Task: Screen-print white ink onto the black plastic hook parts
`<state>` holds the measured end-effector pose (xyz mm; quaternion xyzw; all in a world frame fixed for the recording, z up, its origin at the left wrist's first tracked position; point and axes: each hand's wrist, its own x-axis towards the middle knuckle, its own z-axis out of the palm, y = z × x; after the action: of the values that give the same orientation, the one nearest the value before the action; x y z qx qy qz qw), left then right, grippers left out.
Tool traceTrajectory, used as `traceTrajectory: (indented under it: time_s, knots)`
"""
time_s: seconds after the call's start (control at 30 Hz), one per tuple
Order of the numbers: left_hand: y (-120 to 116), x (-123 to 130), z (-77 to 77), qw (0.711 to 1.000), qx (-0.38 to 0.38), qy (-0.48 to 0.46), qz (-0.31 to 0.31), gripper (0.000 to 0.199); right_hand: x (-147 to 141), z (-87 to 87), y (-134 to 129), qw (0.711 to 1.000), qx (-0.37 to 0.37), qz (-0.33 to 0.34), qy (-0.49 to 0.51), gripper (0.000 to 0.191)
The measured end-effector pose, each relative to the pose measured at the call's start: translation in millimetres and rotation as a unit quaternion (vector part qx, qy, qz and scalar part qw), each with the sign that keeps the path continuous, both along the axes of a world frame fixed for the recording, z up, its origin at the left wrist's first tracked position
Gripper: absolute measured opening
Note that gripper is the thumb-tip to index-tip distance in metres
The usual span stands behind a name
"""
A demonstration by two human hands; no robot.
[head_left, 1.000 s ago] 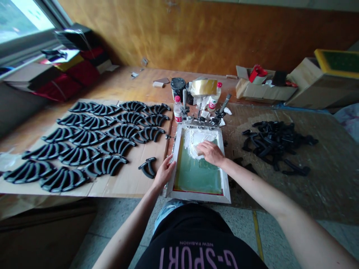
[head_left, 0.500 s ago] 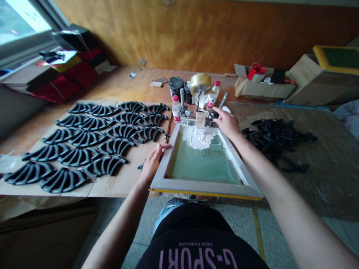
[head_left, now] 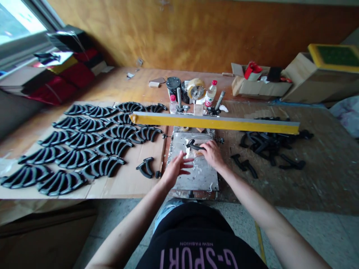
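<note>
Right hand (head_left: pixel 212 154) has a black handle (head_left: pixel 196 146) pinched over the metal plate (head_left: pixel 196 175), left hand (head_left: pixel 178 168) loosely open, empty, around 7 o'clock from it.

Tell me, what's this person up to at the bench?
The right hand has a black curved part in its grip, just over a metal plate. The left hand is open beside it, fingers pointing toward the part. Behind the hands, a frame is tilted up, its yellow edge facing the person. More black parts lie in rows on cardboard to the left, and others sit in a loose pile to the right.
</note>
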<state>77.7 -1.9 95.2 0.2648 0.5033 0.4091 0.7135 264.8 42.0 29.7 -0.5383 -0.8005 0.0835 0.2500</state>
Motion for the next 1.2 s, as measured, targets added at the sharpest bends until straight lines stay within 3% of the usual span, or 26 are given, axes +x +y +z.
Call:
traceTrajectory:
  time_s: [0.07,0.13,0.17,0.23,0.27,0.33,0.43,0.53,0.63,0.73,0.77,0.83,0.93,1.0,1.1,1.2]
  knots:
    - [-21,3,-26.3,0.998,-0.064,-0.012,-0.01,0.055,-20,9.6,-20,0.996,0.034,0.078,0.007,0.013]
    - [-33,-11,-47.6,0.996,-0.081,0.006,0.04,0.048,-24,9.6,-35,0.983,0.053,0.178,0.009,0.017]
    - [-37,-26,-57.0,0.994,-0.081,0.034,0.069,0.047,-16,5.6,-39,0.98,0.054,0.192,0.011,0.019]
    - [-41,-69,-75.5,0.982,-0.079,0.118,0.122,0.053,21,-9.1,-39,0.994,0.044,0.101,0.012,0.02]
    - [-43,-94,-85.1,0.967,-0.093,0.172,0.161,0.057,47,-18.9,-38,0.999,0.032,0.01,0.002,0.017]
    - [-49,-144,-104.6,0.931,-0.138,0.277,0.195,0.056,104,-41.1,-35,0.984,-0.018,-0.164,-0.061,0.017]
    - [-58,-194,-129.4,0.886,-0.2,0.393,0.142,0.051,166,-71.6,-37,0.942,-0.122,-0.275,-0.146,0.025]
    - [-56,-210,-138.3,0.866,-0.214,0.451,0.034,0.051,173,-83.2,-37,0.939,-0.134,-0.294,-0.119,0.022]
    - [-35,-209,-122.5,0.836,-0.22,0.5,-0.048,0.051,134,-68.4,-24,0.971,-0.05,-0.235,-0.016,0.024]
    - [2,-197,-80.6,0.818,-0.173,0.538,-0.104,0.053,77,-40.5,-1,0.996,0.007,-0.08,0.039,0.023]
    - [16,-189,-61.9,0.826,-0.13,0.536,-0.116,0.054,59,-32.1,6,0.999,0.014,-0.03,0.034,0.023]
    - [43,-165,-20.8,0.857,-0.031,0.506,-0.094,0.057,30,-20.2,17,0.999,0.016,0.044,0.001,0.023]
    - [72,-115,38.0,0.904,0.22,0.366,0.027,0.055,4,-14.5,25,0.995,0.005,0.079,-0.059,0.024]
    - [80,-83,65.3,0.919,0.278,0.274,0.065,0.054,-3,-14.7,23,0.994,-0.001,0.073,-0.085,0.024]
    - [74,-53,80.1,0.927,0.3,0.216,0.065,0.058,1,-12.9,18,0.995,-0.008,0.064,-0.073,0.02]
    - [51,-52,70.1,0.931,0.297,0.203,0.065,0.061,28,-4.2,18,1.0,-0.022,-0.006,0.017,0.017]
